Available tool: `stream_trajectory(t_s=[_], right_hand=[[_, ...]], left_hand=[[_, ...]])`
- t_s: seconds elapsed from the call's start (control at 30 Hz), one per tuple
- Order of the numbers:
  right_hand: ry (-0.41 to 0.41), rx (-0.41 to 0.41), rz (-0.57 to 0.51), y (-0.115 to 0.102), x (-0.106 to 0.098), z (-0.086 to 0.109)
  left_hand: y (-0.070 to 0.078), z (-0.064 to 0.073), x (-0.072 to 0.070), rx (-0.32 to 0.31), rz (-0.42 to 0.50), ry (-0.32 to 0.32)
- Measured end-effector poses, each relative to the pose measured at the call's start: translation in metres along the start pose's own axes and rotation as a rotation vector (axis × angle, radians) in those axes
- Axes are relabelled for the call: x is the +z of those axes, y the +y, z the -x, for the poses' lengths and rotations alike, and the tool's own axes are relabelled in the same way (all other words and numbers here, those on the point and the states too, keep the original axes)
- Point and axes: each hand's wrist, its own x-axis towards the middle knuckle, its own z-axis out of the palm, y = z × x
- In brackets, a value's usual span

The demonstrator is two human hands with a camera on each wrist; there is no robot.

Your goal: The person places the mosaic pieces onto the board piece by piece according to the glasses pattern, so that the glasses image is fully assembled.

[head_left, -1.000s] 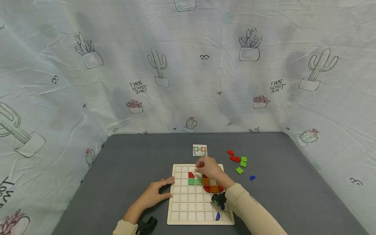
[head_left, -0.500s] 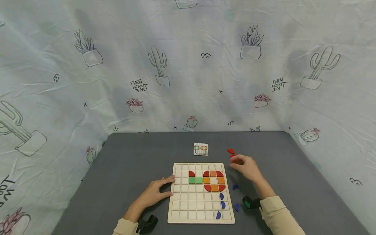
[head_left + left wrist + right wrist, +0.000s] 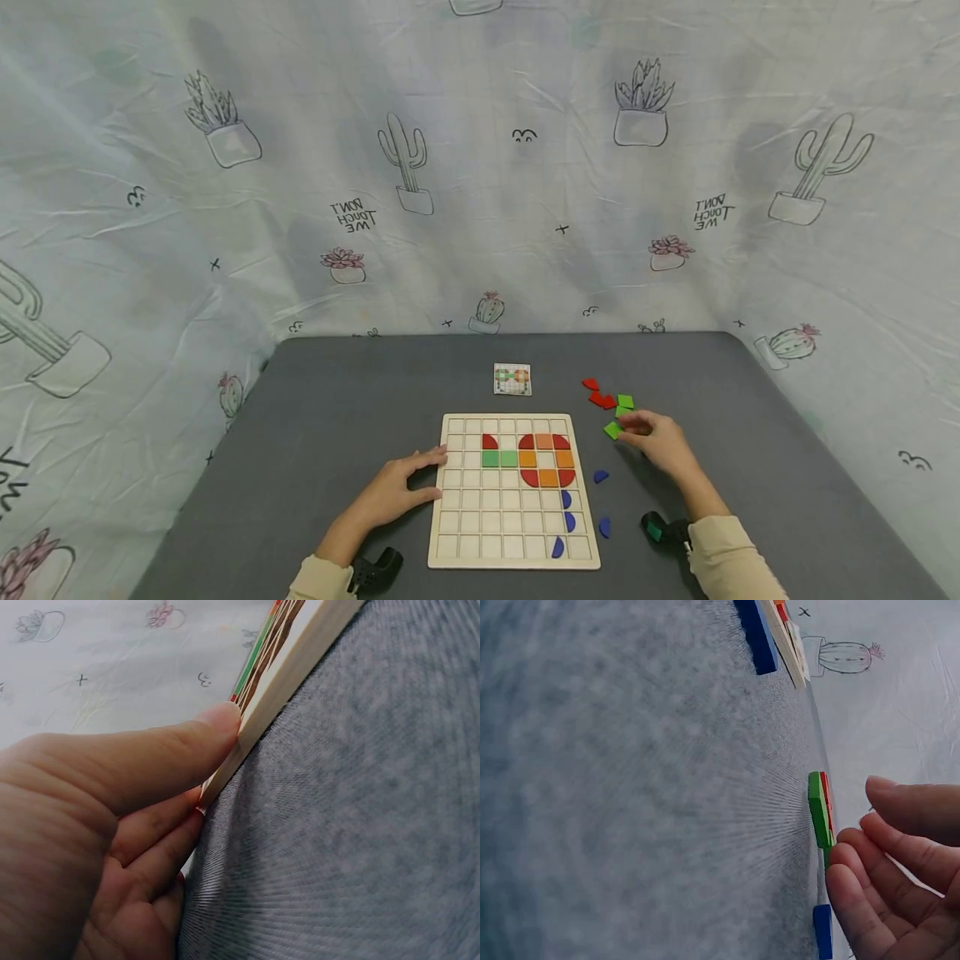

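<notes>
A wooden grid board [image 3: 480, 500] lies on the table, bearing red quarter-circles, orange and green squares and blue half-circles. My left hand [image 3: 401, 492] rests along its left edge; in the left wrist view the straight thumb [image 3: 165, 757] touches the board's side [image 3: 289, 682]. To the right of the board, my right hand [image 3: 663, 446] hovers over loose green squares [image 3: 612, 430], fingers gently bent. The right wrist view shows a gap between thumb [image 3: 915, 806] and fingers with nothing in it, close beside a green square [image 3: 819, 810].
Red quarter-circle pieces [image 3: 591, 385] lie just beyond the green ones. Two loose blue half-circles [image 3: 604, 527] are between the board and my right arm. A small pattern card [image 3: 512, 379] lies behind the board. A printed cloth [image 3: 480, 167] hangs around the grey table [image 3: 360, 383].
My right hand has left the board and moved right to the loose green squares. An orange and red ring on the board now shows uncovered. My left hand stays at the board's edge.
</notes>
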Motion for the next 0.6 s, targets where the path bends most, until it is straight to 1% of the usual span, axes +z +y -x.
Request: stream_trajectory(t_s=[0.1, 0.2, 0.43, 0.6], right_hand=[[-0.012, 0.012, 0.024, 0.003, 0.002, -0.004], [-0.008, 0.021, 0.054, 0.004, 0.006, -0.007], [0.001, -0.008, 0.148, 0.001, 0.014, -0.014], [-0.015, -0.035, 0.175, -0.002, 0.016, -0.015]], left_hand=[[0.000, 0.000, 0.000, -0.003, -0.003, -0.003], [0.000, 0.000, 0.000, -0.005, -0.004, -0.009], [0.002, 0.000, -0.001, -0.001, 0.003, -0.004], [0.004, 0.000, -0.002, 0.002, 0.000, -0.003]])
